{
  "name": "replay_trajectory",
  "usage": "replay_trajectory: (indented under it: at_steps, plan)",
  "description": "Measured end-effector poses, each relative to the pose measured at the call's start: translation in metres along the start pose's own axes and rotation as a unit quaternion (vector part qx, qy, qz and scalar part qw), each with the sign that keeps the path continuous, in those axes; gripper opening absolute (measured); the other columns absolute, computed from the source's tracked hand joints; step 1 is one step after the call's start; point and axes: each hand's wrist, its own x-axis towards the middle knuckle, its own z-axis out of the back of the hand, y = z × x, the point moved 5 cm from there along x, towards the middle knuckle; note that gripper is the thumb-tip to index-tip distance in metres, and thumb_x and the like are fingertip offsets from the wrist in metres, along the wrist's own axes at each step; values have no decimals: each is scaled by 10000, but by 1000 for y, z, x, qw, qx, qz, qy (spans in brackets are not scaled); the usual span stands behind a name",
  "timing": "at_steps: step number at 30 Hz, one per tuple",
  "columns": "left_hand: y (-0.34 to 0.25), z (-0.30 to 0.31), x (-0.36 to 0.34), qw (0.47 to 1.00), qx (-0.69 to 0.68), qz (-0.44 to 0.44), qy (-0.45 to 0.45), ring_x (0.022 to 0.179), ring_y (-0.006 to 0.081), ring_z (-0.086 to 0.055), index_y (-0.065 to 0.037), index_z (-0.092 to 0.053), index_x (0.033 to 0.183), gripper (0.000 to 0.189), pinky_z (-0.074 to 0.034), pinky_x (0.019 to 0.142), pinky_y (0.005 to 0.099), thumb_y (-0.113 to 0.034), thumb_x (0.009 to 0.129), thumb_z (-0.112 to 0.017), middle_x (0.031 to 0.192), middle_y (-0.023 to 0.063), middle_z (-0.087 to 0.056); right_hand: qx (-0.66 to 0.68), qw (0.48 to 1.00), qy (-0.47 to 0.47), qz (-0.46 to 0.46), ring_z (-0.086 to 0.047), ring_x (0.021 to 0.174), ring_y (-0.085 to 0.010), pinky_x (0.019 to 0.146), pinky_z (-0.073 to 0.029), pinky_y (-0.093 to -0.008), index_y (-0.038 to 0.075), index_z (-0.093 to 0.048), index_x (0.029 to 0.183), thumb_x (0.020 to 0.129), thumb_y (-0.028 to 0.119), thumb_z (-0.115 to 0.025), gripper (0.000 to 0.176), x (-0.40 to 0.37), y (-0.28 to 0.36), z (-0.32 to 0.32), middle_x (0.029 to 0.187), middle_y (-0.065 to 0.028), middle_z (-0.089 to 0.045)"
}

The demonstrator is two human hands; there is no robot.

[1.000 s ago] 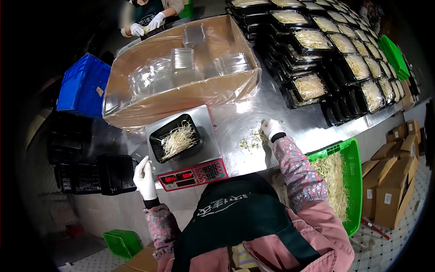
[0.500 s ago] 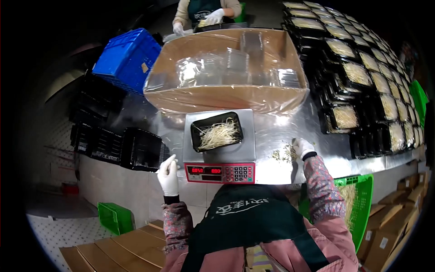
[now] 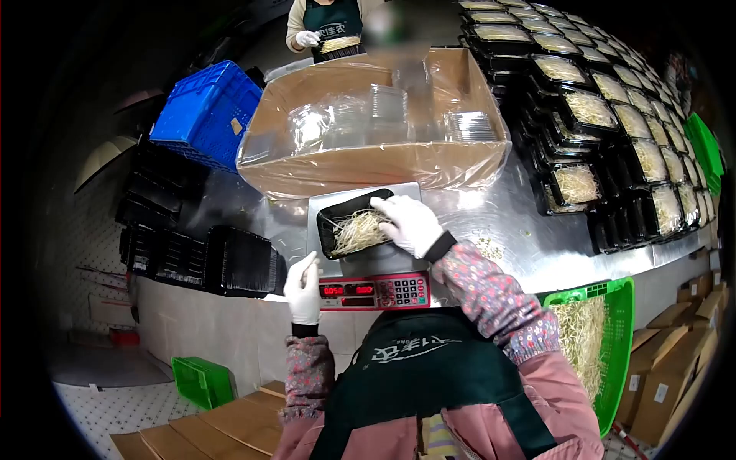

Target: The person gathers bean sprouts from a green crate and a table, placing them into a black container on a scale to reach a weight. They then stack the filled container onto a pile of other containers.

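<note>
A black plastic tray (image 3: 354,205) with a small heap of white bean sprouts (image 3: 357,231) sits slightly turned on the steel pan of a red digital scale (image 3: 374,291). My right hand (image 3: 412,225), in a white glove, reaches over the tray's right side. Its fingertips are at the sprouts, closed around some of them; my own hand partly covers the grip. At the scale's left front corner is my left hand (image 3: 304,291), gloved too, fingers curled together and pointing up. Nothing shows in it.
A lined cardboard box (image 3: 376,161) of clear lids stands behind the scale. Stacked black trays (image 3: 241,261) and a blue crate (image 3: 207,111) are left; filled packs (image 3: 590,111) pile up right. A green crate (image 3: 625,337) holds sprouts. Opposite, a person (image 3: 332,27) holds a filled tray.
My right hand has moved left from the scraps on the table to the sprouts in the tray. My left hand has shifted slightly right, towards the scale. The person opposite has raised a tray.
</note>
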Motion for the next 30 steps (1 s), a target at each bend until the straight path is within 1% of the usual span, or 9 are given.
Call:
replay_trajectory:
  at_steps: [3,7,9,10,11,15,18,25,30]
  plan:
    - [7,24,-7,997,68,-3,-27,835,124,-642,-4,-659,1165,225,-522,778,255,-31,963,-562,1047,98,-678,49,992,-101,-54,-562,1139,-353,990,-445,-436,62,-617,1207,845,261,-670,416,-41,-44,48,1162,-163,-634]
    - [37,44,-16,995,26,86,-42,828,119,-638,0,-659,1180,238,-530,768,259,-69,991,-530,1045,95,-677,-133,948,-198,-212,-446,1304,-404,1091,-373,-454,-8,-448,1390,798,349,-746,753,-164,-151,92,1408,-267,-453]
    - [38,47,-18,996,41,62,-37,812,117,-632,-1,-654,1197,250,-532,755,255,-75,993,-529,1028,85,-671,-129,887,-190,-401,-339,1381,-427,1136,-313,-448,-21,-338,1462,732,445,-792,977,-235,-163,98,1492,-320,-305]
    - [41,50,-17,997,53,50,-36,807,116,-628,-1,-653,1198,251,-534,747,253,-69,990,-531,1014,77,-665,-144,864,-127,-465,-212,1429,-461,1164,-244,-480,-38,-233,1498,641,540,-828,1193,-251,-140,98,1525,-366,-169]
    - [41,51,-17,996,45,60,-40,808,111,-623,5,-653,1194,249,-533,749,254,-70,989,-533,1015,76,-664,-116,885,-131,-431,-126,1437,-505,1174,-157,-548,-44,-181,1509,590,627,-820,1306,-282,-146,70,1520,-396,-120]
    - [24,46,-10,995,32,84,-48,814,101,-602,18,-647,1192,248,-516,774,249,-65,990,-529,1030,66,-654,-188,896,122,-384,-23,1419,-574,1149,-4,-636,-44,-150,1513,488,747,-777,1438,-281,-100,12,1521,-409,-70]
    - [11,40,-2,996,56,57,-34,858,108,-596,22,-643,1195,250,-503,804,257,-59,993,-520,1052,69,-637,-195,902,67,-379,-26,1398,-608,1117,-44,-678,-32,-109,1523,486,767,-764,1465,-234,-118,-2,1523,-404,-75]
    - [-10,61,-11,991,125,2,-49,885,143,-619,39,-641,1183,247,-518,794,265,-27,983,-512,1089,97,-623,-239,865,-5,-441,-109,1441,-509,1178,-124,-556,-14,-62,1533,600,741,-734,1376,-141,-220,17,1547,-346,-126]
    - [12,97,-18,985,163,-5,-60,958,150,-612,44,-642,1171,246,-530,793,266,-36,984,-505,1093,97,-628,-203,940,27,-275,-239,1453,-357,1190,-199,-469,50,-395,1458,908,408,-601,688,-140,-244,-15,1543,-180,-317]
